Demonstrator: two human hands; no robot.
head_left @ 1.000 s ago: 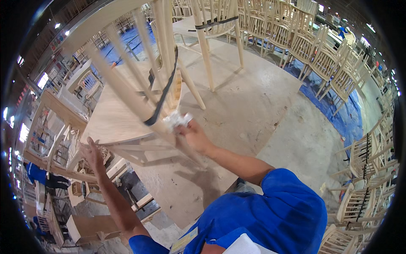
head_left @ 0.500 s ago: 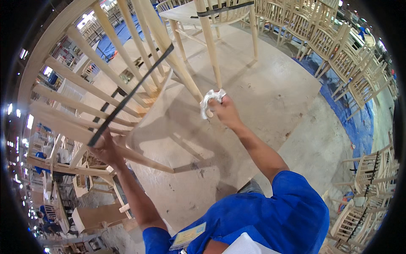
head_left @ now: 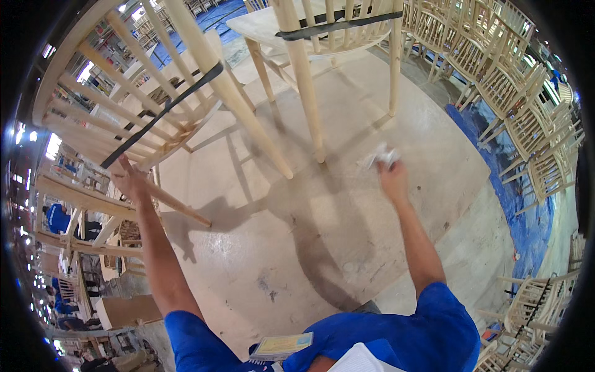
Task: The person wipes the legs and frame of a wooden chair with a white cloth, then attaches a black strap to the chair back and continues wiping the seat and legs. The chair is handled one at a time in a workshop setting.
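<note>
A pale wooden spindle-back chair [head_left: 245,126] stands at the upper left, with a black strap [head_left: 162,113] stretched across its back. My left hand [head_left: 131,183] grips the chair low at its near left side, close to the strap's end; some of its fingers are hidden against the wood. Away from the chair, my right hand [head_left: 394,178] is closed on a crumpled white cloth [head_left: 379,157], held over the pale floor board and blurred by motion. Beyond them is a second wooden chair [head_left: 300,80], also with a black strap [head_left: 339,26] around it.
Rows of unfinished wooden chairs [head_left: 496,80] stand at the right on blue sheeting [head_left: 517,214]. More chairs [head_left: 532,304] are at the lower right. On the left are wooden frames [head_left: 87,201] and a person in blue [head_left: 57,218]. A pale board [head_left: 260,248] covers the floor.
My right hand has swung right with the cloth, away from the chair legs. The left hand and the near chair have shifted left and farther off, and the view has tilted.
</note>
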